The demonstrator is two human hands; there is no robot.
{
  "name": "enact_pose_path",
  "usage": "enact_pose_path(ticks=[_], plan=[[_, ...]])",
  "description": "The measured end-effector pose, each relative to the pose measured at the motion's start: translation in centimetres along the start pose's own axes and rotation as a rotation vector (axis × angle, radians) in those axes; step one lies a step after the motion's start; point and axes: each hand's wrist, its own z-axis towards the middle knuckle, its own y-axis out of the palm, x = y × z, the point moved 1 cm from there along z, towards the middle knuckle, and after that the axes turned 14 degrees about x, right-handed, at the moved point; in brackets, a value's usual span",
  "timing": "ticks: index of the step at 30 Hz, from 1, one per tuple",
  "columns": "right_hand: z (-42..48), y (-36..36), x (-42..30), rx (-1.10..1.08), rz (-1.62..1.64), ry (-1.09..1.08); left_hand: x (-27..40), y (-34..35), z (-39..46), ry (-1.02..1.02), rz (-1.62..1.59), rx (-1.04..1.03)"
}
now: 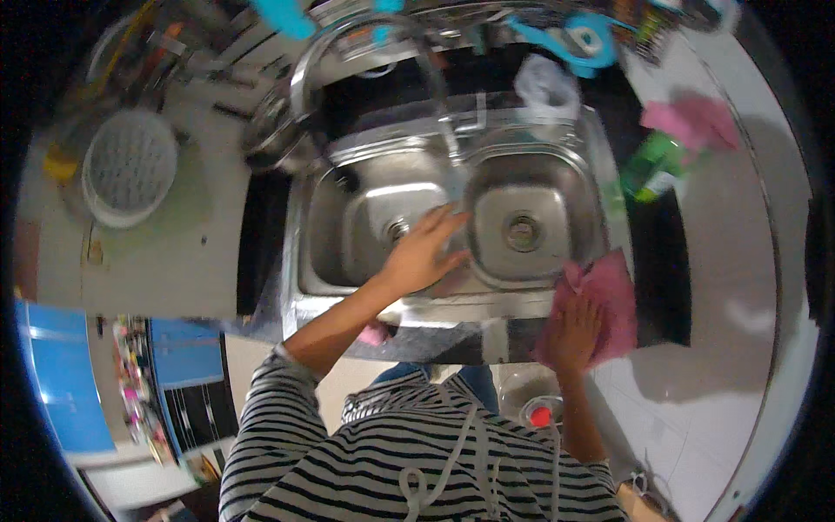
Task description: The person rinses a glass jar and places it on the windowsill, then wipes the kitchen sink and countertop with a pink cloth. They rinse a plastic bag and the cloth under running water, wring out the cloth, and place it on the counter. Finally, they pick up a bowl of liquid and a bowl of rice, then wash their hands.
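Note:
My left hand [427,251] hovers palm down over the divider of the steel double sink [424,307], fingers apart and nothing in it. Flat on a pink cloth [613,293] rests my right hand [577,326], at the sink's front right corner on the dark counter edge; its fingers are spread on the cloth, not closed round it. Both basins, the left [365,215] and the right [522,189], show their drains. The tall curved faucet [450,137] rises behind the divider.
A white perforated basket [130,163] stands on the left counter, near a metal pot [274,137]. To the right are a green bottle [652,163] and another pink cloth [695,124]. Behind the sink lie a crumpled plastic bag [548,85] and a blue plastic item [584,46].

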Motion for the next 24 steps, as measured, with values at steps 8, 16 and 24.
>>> enact_pose_path(ticks=[8,16,24], plan=[[-1.8,-0.1,-13.6,-0.210,0.184,-0.456,-6.9,-5.4,-22.8,-0.134,0.220,0.011],[-3.6,0.5,-30.6,-0.364,0.575,-1.129,-12.9,-13.6,-32.6,-0.667,-0.206,0.960],[-5.3,6.7,-51.3,-0.538,1.010,-1.654,-15.1,-20.1,-42.1,-1.072,-0.269,1.386]])
